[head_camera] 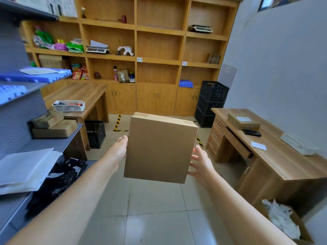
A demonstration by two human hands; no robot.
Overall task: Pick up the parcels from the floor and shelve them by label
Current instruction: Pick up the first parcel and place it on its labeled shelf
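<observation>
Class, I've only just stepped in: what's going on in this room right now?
A person is holding a plain cardboard parcel up at chest height with both bare hands: the left hand presses its left edge, and the right hand is at its right edge with fingers spread. No label shows on the side facing us. Ahead stands a wooden shelving unit, many compartments bare, where it could go.

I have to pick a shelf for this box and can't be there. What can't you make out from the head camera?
- Box label: none on the plain faces showing; the other faces are turned away.
- Shelf tags and: too small to read.
- Left hand fingers: hidden behind the box.
- Right hand: fingers spread at the box edge; contact unclear.
</observation>
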